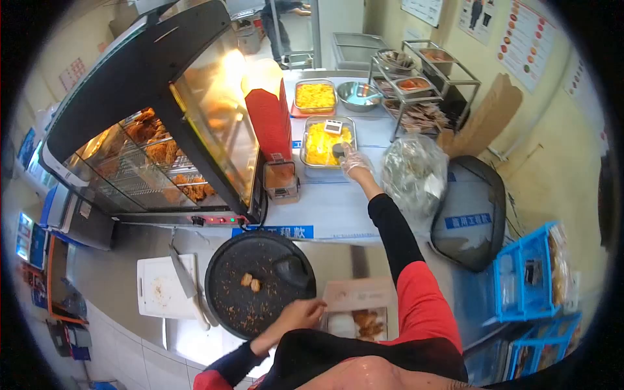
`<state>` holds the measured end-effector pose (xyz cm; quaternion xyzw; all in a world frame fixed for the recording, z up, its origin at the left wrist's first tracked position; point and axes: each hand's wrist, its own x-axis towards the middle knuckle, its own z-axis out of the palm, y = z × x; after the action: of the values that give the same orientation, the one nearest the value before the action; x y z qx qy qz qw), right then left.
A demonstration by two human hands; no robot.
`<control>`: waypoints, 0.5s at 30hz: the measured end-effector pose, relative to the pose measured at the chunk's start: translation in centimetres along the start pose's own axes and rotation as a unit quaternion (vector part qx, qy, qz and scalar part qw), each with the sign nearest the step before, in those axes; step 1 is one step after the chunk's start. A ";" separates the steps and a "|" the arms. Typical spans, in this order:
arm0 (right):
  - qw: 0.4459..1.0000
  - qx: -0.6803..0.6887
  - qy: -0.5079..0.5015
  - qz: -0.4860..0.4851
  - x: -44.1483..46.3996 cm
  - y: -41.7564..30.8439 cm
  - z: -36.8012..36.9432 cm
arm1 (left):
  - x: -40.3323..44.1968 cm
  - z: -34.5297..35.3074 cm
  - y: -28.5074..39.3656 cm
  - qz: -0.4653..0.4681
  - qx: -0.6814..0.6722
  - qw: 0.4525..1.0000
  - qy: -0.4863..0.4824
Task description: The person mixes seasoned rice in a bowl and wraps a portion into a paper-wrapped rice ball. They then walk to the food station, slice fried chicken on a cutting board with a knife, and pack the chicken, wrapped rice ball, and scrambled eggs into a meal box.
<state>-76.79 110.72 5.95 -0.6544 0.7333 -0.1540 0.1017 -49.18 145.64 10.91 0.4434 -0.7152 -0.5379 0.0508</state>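
Note:
My right hand, in a clear plastic glove, is closed on a dark spoon over a metal tray of yellow food, perhaps scrambled egg. A small white device with a display rests at that tray's far side. Nearer me, my bare left hand reaches across the rim of a black round tray, fingers extended beside an open takeaway box. White rice and browned meat pieces lie in the box. Whether the left fingers touch it I cannot tell.
A lit food warmer with fried chicken stands left, beside red cartons. A knife lies on a white cutting board. Right are a plastic bag, a metal rack and blue crates.

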 end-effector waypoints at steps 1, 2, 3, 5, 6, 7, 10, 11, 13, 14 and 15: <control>0.999 -0.036 -0.018 -0.020 0.7 -0.2 0.4 | 1.9 -2.1 1.1 0.047 0.067 0.996 0.044; 0.999 -0.023 0.000 -0.035 1.2 0.0 0.9 | 4.5 -3.7 1.6 0.063 0.088 0.990 0.093; 0.999 -0.018 -0.004 -0.038 1.8 0.0 0.9 | 7.5 -4.9 1.9 0.078 0.107 0.981 0.140; 0.996 0.067 0.041 0.029 2.5 0.3 1.2 | 16.5 -6.8 -0.7 0.113 -0.027 0.979 0.167; 0.997 0.066 0.036 0.029 2.9 0.7 2.0 | 21.3 -7.5 -2.1 0.097 -0.113 0.971 0.187; 0.996 0.063 0.036 0.052 3.4 1.2 2.9 | 26.0 -8.2 -3.4 0.087 -0.031 0.962 0.257; 0.991 0.089 0.050 0.082 4.1 2.0 3.8 | 34.5 -9.7 -5.0 0.126 0.213 0.880 0.406; 0.991 0.087 0.050 0.083 4.0 2.1 3.6 | 35.9 -10.0 -5.4 0.100 0.301 0.860 0.401; 0.995 0.069 0.042 0.055 4.5 2.8 4.5 | 37.3 -10.6 -5.5 0.072 0.387 0.833 0.389; 0.992 0.074 0.022 0.097 5.0 2.9 4.8 | 37.6 -10.8 -5.8 0.092 0.389 0.828 0.393; 0.992 0.074 0.016 0.102 5.0 2.9 4.8 | 37.7 -10.8 -6.0 0.111 0.391 0.823 0.396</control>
<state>-78.41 105.60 0.68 -0.5645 0.7841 -0.2075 0.1532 -62.45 111.65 -4.77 0.5187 -0.8282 0.0181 0.2115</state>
